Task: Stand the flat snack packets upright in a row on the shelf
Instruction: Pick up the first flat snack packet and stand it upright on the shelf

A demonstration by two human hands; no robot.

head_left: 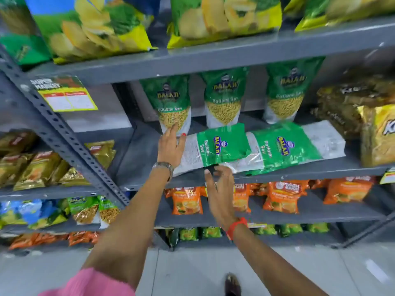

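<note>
On grey shelf [149, 154]: three upright packets [175, 103]; two flat packets [222, 146]; left hand [171, 146], right hand [220, 184] seemingly released.

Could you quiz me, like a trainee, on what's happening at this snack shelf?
1. How many Balaji Ratlami Sev packets stand upright at the back of the shelf?
2. True or false: the two flat packets lie on the floor.
3. Which hand touches the leftmost upright packet: A left, B right?

Key
1. Three.
2. False: flat packet one and flat packet two lie on the shelf.
3. A: the left hand reaches it; the right hand is at the shelf's front edge.
</note>
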